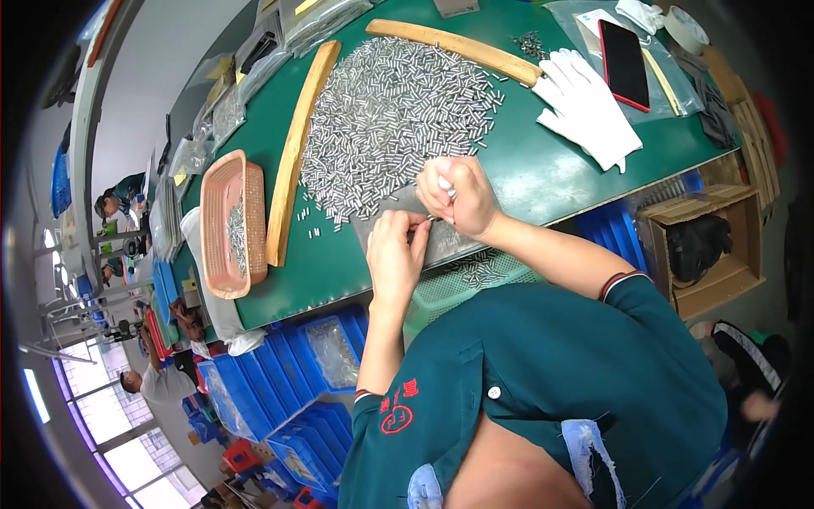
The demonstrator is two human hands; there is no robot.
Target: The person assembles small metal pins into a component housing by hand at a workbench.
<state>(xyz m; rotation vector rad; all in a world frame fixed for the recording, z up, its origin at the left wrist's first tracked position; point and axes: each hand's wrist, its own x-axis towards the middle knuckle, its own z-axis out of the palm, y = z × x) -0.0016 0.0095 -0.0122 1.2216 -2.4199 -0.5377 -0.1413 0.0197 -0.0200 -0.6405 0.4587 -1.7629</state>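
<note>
A wide pile of short silver metal pins (394, 119) covers the green tabletop (543, 182) in front of me. At the pile's near edge, my left hand (397, 254) pinches what looks like one small pin between thumb and forefinger, over a grey plate (447, 243). My right hand (465, 197) is closed in a fist just right of it, around a slim tool whose white part (446, 183) shows between the fingers. The tool's lower end meets the left fingertips; its kind is hidden by the hand.
Two wooden strips (297, 161) (458, 48) border the pile. A pink basket (256, 212) holding pins stands left. White gloves (587, 110) and a red-edged phone (624, 66) lie right. Below the table edge are a green basket (420, 314) with pins, blue bins (280, 365) and a cardboard box (721, 271).
</note>
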